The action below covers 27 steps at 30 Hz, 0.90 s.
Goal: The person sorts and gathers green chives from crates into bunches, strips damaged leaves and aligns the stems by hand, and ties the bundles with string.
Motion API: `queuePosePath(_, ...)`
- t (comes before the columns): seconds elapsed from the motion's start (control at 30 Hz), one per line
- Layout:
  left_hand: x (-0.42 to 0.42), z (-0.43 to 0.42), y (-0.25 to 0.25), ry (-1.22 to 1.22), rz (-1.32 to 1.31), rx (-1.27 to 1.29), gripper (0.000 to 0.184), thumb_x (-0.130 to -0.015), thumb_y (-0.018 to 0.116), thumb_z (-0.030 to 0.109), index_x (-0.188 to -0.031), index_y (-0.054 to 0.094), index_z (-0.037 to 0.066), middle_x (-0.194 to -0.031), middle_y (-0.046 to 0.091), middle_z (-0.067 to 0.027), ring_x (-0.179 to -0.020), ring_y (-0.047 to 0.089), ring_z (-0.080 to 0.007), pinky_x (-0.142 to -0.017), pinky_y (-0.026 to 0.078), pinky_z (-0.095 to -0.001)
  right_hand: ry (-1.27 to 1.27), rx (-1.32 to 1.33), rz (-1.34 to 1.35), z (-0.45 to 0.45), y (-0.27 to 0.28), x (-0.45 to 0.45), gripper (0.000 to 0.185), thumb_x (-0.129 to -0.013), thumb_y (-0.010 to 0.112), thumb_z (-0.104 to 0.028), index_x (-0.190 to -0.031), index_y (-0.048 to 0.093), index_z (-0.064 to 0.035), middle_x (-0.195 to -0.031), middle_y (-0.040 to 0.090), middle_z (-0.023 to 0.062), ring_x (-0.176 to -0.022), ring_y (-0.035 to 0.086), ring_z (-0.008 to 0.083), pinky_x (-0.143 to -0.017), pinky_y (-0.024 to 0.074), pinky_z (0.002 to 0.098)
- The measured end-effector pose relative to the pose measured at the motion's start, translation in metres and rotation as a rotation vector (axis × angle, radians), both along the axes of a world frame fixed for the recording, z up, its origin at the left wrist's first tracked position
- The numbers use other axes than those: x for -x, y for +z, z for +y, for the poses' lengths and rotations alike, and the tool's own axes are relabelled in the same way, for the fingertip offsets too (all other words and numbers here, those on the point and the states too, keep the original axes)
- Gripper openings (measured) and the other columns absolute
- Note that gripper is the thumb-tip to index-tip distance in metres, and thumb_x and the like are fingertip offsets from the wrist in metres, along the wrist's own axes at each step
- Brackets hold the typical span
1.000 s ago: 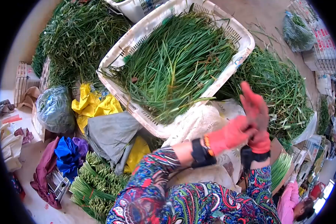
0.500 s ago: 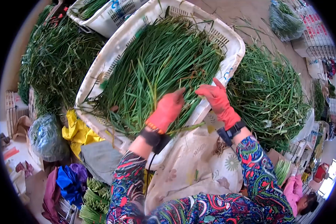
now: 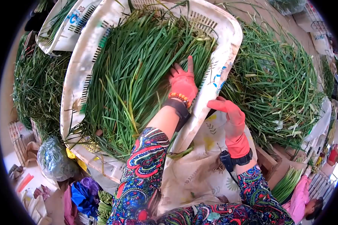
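Observation:
Long green leaves that look like garlic chives (image 3: 120, 78) fill a white plastic crate (image 3: 73, 75) in front of me. My left hand (image 3: 183, 81), in a coral rubber glove, lies on the leaves near the crate's right wall, its fingers apart and partly sunk among them. Next to the outer right rim is my right hand (image 3: 232, 118), gloved alike, with its fingers bent together. Whatever those fingers pinch, if anything, is hidden. A pale flowered apron (image 3: 202, 168) covers my lap below the crate.
Loose green leaves (image 3: 278, 82) are heaped right of the crate, with another heap (image 3: 41, 90) at left. A second white crate (image 3: 65, 30) stands at upper left. A filled plastic bag (image 3: 55, 159) sits lower left. A person in pink (image 3: 298, 198) is at lower right.
My left hand has moved right and farther into the crate, its fingers spreading. The right hand has dropped lower beside the rim. The view has shifted, so the crate appears farther left.

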<state>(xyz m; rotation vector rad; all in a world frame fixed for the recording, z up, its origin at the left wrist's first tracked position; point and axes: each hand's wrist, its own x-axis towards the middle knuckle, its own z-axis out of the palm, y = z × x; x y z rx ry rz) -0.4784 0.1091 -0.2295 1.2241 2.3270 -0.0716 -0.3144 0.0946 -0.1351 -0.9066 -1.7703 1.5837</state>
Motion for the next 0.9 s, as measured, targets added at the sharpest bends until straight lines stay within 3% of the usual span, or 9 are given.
queuePosePath(0.2, 0.008, 0.011, 0.007, 0.056, -0.115, 0.052, 0.104, -0.066, 0.063, 0.012, -0.138, -0.01, 0.029, -0.122, 0.037, -0.0206, -0.106, 0.047, -0.0336, -0.083, 0.043, -0.0416, -0.077, 0.399, 0.055, 0.005, 0.001, -0.02, 0.03, -0.09, 0.043, -0.02, -0.094, 0.062, 0.0027, -0.094, 0.065, 0.0112, -0.09, 0.059, 0.0158, -0.094, 0.0338, 0.0279)
queuePosePath(0.27, 0.012, 0.007, 0.013, 0.124, -0.125, 0.0, 0.096, -0.072, 0.058, 0.009, -0.138, -0.007, 0.035, -0.119, 0.042, -0.0173, -0.099, 0.053, -0.0306, -0.084, 0.044, -0.0402, -0.063, 0.216, 0.023, 0.005, -0.001, -0.024, 0.028, -0.091, 0.038, -0.016, -0.096, 0.06, 0.0, -0.095, 0.064, 0.0131, -0.089, 0.06, 0.0192, -0.094, 0.0349, 0.0316)
queuePosePath(0.33, 0.019, 0.004, 0.009, 0.192, -0.188, -0.094, 0.099, -0.068, 0.057, 0.002, -0.138, -0.006, 0.033, -0.112, 0.049, -0.017, -0.099, 0.054, -0.0324, -0.083, 0.045, -0.0388, -0.033, 0.19, 0.04, 0.01, -0.004, -0.033, 0.025, -0.091, 0.035, -0.008, -0.102, 0.056, -0.004, -0.098, 0.063, 0.0142, -0.089, 0.06, 0.0223, -0.093, 0.037, 0.0329)
queuePosePath(0.5, 0.035, -0.038, 0.035, 0.405, -0.754, -0.657, 0.102, -0.059, 0.052, -0.011, -0.14, 0.001, 0.022, -0.126, 0.045, -0.013, -0.107, 0.049, -0.0206, -0.088, 0.041, -0.0287, -0.054, 0.495, 0.335, 0.013, -0.01, -0.043, 0.04, -0.091, 0.04, -0.029, -0.11, 0.055, 0.0024, -0.107, 0.059, 0.0138, -0.103, 0.054, 0.0224, -0.095, 0.0357, 0.0318)
queuePosePath(0.67, 0.042, -0.099, 0.055, 0.316, -0.523, -0.963, 0.098, -0.06, 0.057, -0.007, -0.14, 0.003, 0.012, -0.125, 0.043, -0.0139, -0.11, 0.046, -0.0226, -0.094, 0.036, -0.0312, -0.041, 0.871, 0.673, 0.025, 0.019, -0.002, 0.061, -0.091, 0.027, -0.043, -0.137, 0.018, -0.0039, -0.138, 0.029, 0.0147, -0.127, 0.03, 0.0235, -0.104, 0.0256, 0.0376)
queuePosePath(0.8, 0.019, -0.114, 0.087, -0.001, -0.426, -0.956, 0.099, -0.063, 0.061, -0.001, -0.14, 0.001, 0.011, -0.126, 0.041, -0.015, -0.11, 0.047, -0.0234, -0.092, 0.039, -0.0342, -0.019, 0.966, 0.731, 0.059, 0.002, 0.047, 0.067, -0.088, 0.037, -0.05, -0.139, 0.013, -0.0142, -0.14, 0.026, 0.0104, -0.125, 0.031, 0.0239, -0.102, 0.0251, 0.0351)
queuePosePath(0.83, 0.015, -0.111, 0.097, -0.116, -0.46, -0.889, 0.099, -0.062, 0.063, 0.001, -0.14, 0.002, 0.01, -0.127, 0.04, -0.0163, -0.111, 0.046, -0.0259, -0.092, 0.038, -0.0346, 0.065, 0.871, 0.707, 0.068, -0.001, 0.057, 0.073, -0.087, 0.035, -0.053, -0.137, 0.018, -0.0037, -0.139, 0.025, 0.0142, -0.123, 0.035, 0.0229, -0.102, 0.0277, 0.0343)
queuePosePath(0.87, 0.011, -0.109, 0.109, -0.23, -0.497, -0.823, 0.1, -0.062, 0.066, 0.003, -0.139, 0.003, 0.009, -0.127, 0.039, -0.0175, -0.113, 0.045, -0.0283, -0.093, 0.038, -0.0349, 0.378, 1.324, 1.102, 0.07, 0.008, 0.058, 0.073, -0.087, 0.034, -0.053, -0.137, 0.019, -0.0034, -0.139, 0.027, 0.0148, -0.122, 0.036, 0.0236, -0.101, 0.029, 0.0352)
queuePosePath(0.9, 0.006, -0.109, 0.123, -0.198, -0.508, -0.626, 0.101, -0.06, 0.068, 0.007, -0.139, 0.005, 0.006, -0.13, 0.036, -0.0186, -0.117, 0.039, -0.0312, -0.097, 0.034, -0.0347, 0.348, 1.022, 0.916, 0.068, 0.007, 0.058, 0.073, -0.086, 0.034, -0.054, -0.137, 0.02, -0.003, -0.137, 0.029, 0.0163, -0.12, 0.038, 0.0244, -0.1, 0.0317, 0.0373)
